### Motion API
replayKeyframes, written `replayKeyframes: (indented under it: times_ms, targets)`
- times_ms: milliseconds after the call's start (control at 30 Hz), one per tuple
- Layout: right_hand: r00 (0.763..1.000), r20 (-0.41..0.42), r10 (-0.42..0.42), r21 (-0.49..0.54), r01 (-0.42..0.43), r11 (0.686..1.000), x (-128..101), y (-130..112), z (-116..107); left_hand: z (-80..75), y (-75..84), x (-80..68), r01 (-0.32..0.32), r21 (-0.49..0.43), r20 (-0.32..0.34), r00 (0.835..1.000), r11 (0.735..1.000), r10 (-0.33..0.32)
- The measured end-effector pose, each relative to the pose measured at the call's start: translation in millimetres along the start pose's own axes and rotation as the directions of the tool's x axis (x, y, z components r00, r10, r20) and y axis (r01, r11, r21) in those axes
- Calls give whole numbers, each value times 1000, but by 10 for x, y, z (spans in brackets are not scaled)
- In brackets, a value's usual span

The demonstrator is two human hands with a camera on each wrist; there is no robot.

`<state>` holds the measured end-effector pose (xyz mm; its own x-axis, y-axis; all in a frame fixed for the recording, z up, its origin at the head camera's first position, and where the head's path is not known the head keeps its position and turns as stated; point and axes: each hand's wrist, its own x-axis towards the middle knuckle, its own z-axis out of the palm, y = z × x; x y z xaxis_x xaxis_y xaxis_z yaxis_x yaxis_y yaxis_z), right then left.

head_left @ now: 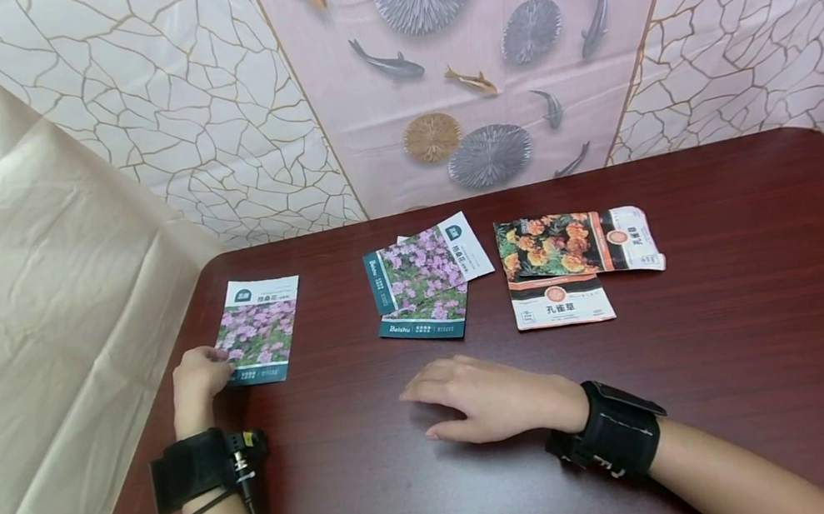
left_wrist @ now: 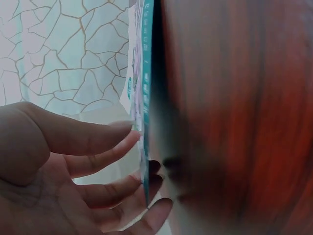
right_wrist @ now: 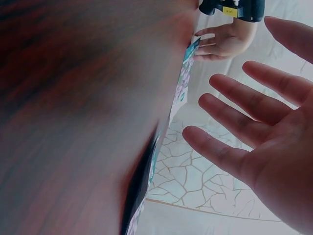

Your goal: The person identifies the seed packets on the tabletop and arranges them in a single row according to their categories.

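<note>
Left grip (head_left: 201, 374) holding purple-flowered packet (head_left: 261, 330) by its edge, packet body toward two o'clock, right grip (head_left: 483, 400) wide, over counter (head_left: 360, 480).

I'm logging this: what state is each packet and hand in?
Left packet: face up, held at corner
Middle top packet: face up, askew
Middle bottom packet: face up, partly covered
Right top packet: face up, sideways
Right bottom packet: face up, partly covered
Left hand: gripping left packet
Right hand: empty
</note>
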<state>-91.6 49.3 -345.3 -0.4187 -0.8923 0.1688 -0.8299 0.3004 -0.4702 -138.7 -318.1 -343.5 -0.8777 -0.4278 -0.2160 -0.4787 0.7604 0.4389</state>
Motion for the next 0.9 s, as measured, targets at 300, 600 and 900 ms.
replayKeyframes:
  times_ms: [300,600,900]
  targets:
    - [1000,-2,-2,-8,2,1000,-3,-4,-17,-25,14,-37,-22,43,23,1000,999,21]
    - [1000,-7,28,5,-28,1000,-16,7,-90,-37,48,-86,-56,52,4,998,997,56]
    - [998,-42,46,12,-46,999,-36,52,-179,-28,238,-123,-60,11,-17,998,998,60]
